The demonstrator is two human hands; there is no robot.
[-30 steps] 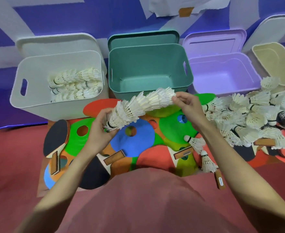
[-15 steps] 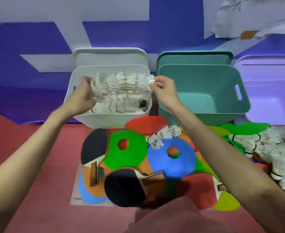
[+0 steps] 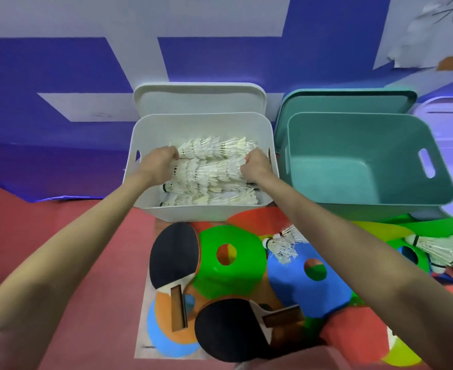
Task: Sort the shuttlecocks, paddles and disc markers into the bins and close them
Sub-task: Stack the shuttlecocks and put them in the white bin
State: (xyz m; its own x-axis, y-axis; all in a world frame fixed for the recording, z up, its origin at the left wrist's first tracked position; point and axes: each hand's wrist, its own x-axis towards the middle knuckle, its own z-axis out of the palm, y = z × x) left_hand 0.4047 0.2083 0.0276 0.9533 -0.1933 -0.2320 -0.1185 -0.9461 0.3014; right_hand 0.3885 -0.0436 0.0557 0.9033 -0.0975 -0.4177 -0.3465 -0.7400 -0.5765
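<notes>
Both hands are down inside the white bin. The left hand has its fingers curled round one end of a long row of shuttlecocks. The right hand has its fingers curled round the other end. The row lies flat and runs from left to right across the bin. The black-banded cork tips point to the left and the feathers point to the right. More rows lie beside it in the bin, one farther back and two nearer, all lined up the same way.

The white bin is open, and its lid stands up behind it. Just to its right sits a green bin, also open, with its lid standing behind.

In front of the bins lies a pile of flat things. A black paddle has its wooden handle pointing toward the person. A second black paddle has its handle pointing right. A green disc marker and a blue disc marker lie among them, each with a round hole. A few loose shuttlecocks rest on the discs.

The floor is red. The wall behind is blue with pale grey shapes.
</notes>
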